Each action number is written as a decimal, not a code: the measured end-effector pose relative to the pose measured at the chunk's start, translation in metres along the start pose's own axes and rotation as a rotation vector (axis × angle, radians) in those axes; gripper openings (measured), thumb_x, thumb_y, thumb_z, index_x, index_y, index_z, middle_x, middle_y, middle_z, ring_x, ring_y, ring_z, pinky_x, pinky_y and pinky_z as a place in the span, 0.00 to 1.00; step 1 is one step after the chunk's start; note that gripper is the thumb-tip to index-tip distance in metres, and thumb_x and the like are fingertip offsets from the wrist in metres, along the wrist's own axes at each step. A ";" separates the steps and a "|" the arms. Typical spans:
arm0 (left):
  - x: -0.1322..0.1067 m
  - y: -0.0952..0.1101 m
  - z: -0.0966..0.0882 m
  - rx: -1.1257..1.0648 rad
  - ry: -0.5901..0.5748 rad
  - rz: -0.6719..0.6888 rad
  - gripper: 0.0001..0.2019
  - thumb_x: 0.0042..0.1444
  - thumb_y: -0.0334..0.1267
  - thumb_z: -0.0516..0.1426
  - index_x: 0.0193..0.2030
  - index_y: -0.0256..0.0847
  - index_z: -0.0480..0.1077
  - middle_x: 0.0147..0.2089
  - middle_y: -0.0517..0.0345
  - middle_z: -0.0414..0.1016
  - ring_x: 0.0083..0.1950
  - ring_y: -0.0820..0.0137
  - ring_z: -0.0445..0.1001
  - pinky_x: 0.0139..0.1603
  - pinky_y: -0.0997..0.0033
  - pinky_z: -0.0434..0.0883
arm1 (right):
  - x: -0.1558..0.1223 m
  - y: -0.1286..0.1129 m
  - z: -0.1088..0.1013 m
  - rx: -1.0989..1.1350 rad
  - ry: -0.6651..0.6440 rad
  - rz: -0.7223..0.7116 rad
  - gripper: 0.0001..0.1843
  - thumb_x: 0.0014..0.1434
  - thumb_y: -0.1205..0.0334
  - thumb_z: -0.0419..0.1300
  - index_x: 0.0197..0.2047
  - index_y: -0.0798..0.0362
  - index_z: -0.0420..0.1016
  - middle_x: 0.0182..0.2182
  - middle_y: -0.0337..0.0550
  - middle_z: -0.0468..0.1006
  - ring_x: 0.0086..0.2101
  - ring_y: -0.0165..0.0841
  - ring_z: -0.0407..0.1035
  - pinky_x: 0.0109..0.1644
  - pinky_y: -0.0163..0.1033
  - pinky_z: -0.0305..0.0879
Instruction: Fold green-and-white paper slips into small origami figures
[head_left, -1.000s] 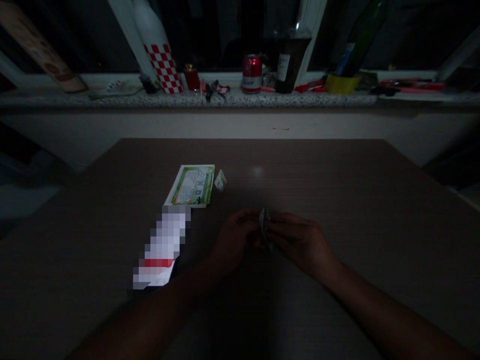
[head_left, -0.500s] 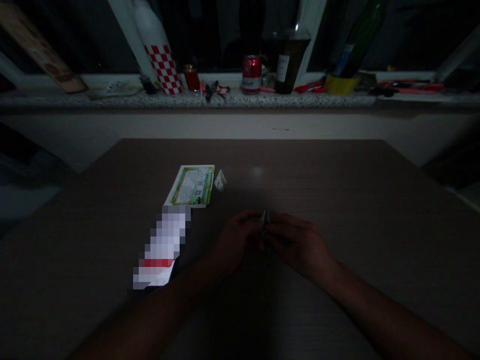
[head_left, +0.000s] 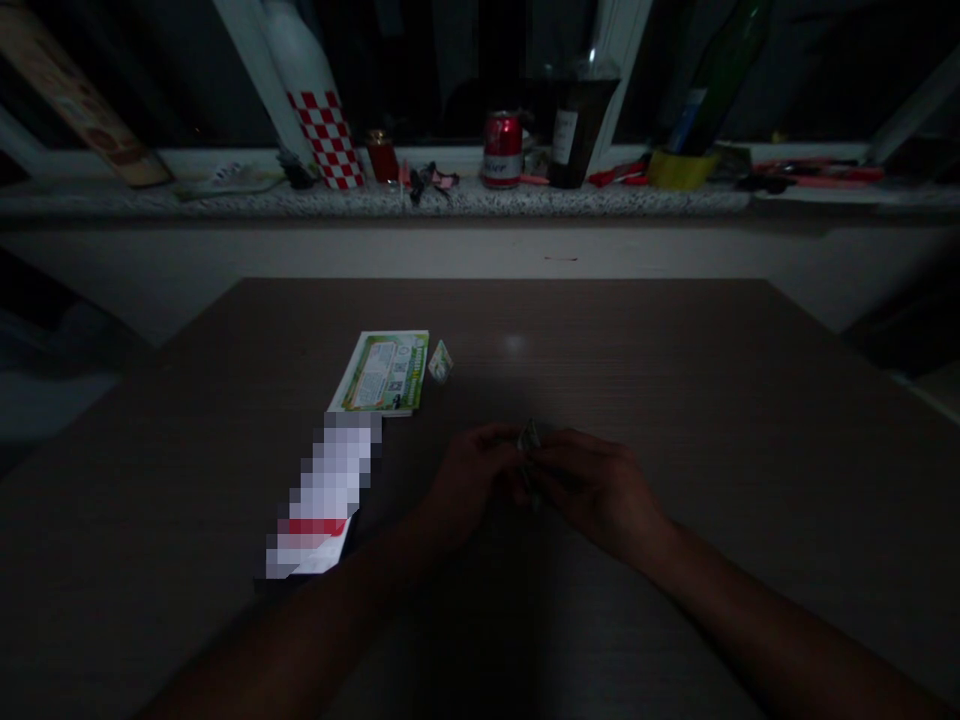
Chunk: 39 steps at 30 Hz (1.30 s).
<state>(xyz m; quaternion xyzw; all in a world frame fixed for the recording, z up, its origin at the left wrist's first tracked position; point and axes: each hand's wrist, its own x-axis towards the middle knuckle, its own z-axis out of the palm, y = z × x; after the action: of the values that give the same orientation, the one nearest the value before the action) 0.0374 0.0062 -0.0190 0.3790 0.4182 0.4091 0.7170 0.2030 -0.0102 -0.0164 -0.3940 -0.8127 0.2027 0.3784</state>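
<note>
Both my hands meet over the dark table around a small folded piece of paper (head_left: 530,436). My left hand (head_left: 471,478) pinches its left side, thumb and fingers closed. On the other side, my right hand (head_left: 604,480) grips it between thumb and fingertips. The paper stands up in a narrow point; dim light hides most of its folds. Farther off, a small folded paper piece (head_left: 441,362) with a green and white print lies beside a green printed pad of paper (head_left: 386,372).
A lit phone (head_left: 322,500), its screen blurred out, lies left of my hands on the table (head_left: 675,340). Along the granite windowsill (head_left: 465,200) stand a checkered bottle (head_left: 326,130), a red can (head_left: 502,150), a dark cup (head_left: 577,130) and a green bottle (head_left: 712,90).
The paper between my fingers has turned slightly and shows more of its face. My hands stay nearly in place.
</note>
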 end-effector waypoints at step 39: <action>-0.031 0.093 -0.089 1.791 0.252 0.313 0.13 0.62 0.39 0.50 0.49 0.37 0.69 0.48 0.46 0.74 0.47 0.58 0.75 0.45 0.62 0.71 | 0.165 0.026 0.042 -0.375 -0.327 0.392 0.07 0.57 0.67 0.60 0.34 0.57 0.81 0.31 0.45 0.81 0.35 0.35 0.75 0.37 0.34 0.65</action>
<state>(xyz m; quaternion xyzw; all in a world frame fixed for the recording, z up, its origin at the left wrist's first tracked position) -0.0786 0.0309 0.0402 0.7980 0.5980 0.0627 0.0410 0.1164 0.1353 0.0165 -0.5683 -0.7945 0.1793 0.1172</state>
